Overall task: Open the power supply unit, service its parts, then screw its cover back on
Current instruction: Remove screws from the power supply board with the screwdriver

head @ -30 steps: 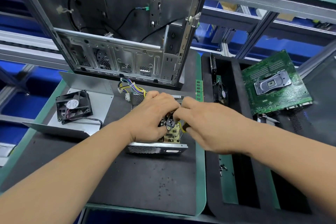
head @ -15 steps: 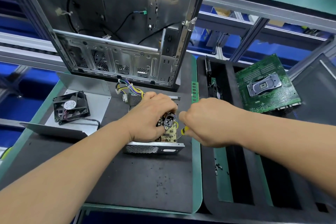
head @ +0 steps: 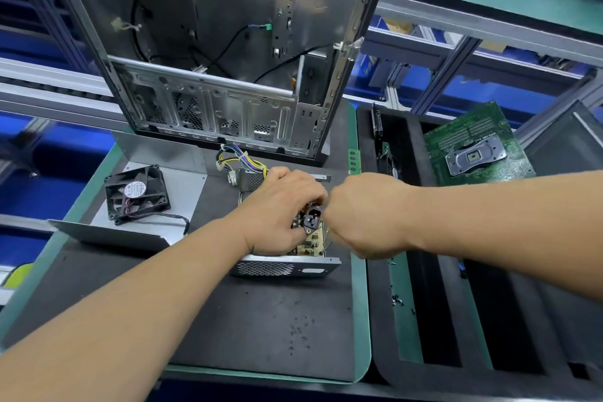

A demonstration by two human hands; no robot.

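The power supply unit [head: 284, 268] lies open on the black mat, its perforated front wall facing me. My left hand [head: 277, 215] reaches into it and grips the circuit board [head: 314, 245] next to the black power socket [head: 311, 220]. My right hand [head: 365, 215] is a closed fist at the unit's right edge. It grips a screwdriver [head: 327, 244], and only a thin bit of shaft shows below the fist. The removed cover [head: 182, 186] lies to the left with the black fan [head: 137, 194] on it. Coloured wires [head: 238, 157] trail out behind the unit.
An empty computer case [head: 212, 42] stands upright right behind the unit. A black foam tray [head: 408, 365] on the right holds a green motherboard [head: 473, 150] and a few loose screws [head: 396, 300]. A memory stick [head: 354, 161] lies on the mat's right edge.
My right hand has drawn back to the right, off the board, and its yellow screwdriver handle is now hidden in the fist. My left hand keeps its hold inside the unit.
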